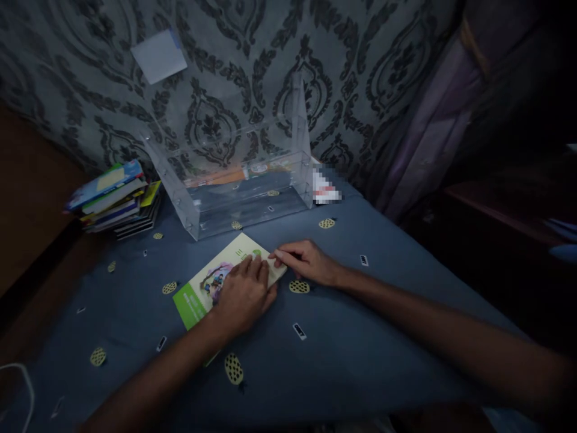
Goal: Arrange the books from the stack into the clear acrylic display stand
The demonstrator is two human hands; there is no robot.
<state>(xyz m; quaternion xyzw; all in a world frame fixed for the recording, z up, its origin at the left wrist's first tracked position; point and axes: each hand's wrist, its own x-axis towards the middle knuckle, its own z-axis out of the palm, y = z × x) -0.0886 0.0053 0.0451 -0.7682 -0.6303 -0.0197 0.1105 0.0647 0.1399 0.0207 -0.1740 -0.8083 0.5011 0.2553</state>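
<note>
A booklet (192,305) with a pale cover, a green band and a small picture of figures lies slanted on the blue cloth. My left hand (246,293) rests on its cover, palm down with the fingers laid out flat. At the booklet's right corner is my right hand (309,260), its thumb and forefinger pinched together on the edge. The other fingers of that hand are curled in. Part of the cover is hidden under my left hand and forearm.
Behind the booklet stands a clear acrylic rack (252,207) with flat orange items at its back. A stack of books (119,198) sits to its left, and a blurred white packet (325,186) to its right. Patterned wallpaper (216,114) and a tied curtain (433,132) border the cloth-covered surface.
</note>
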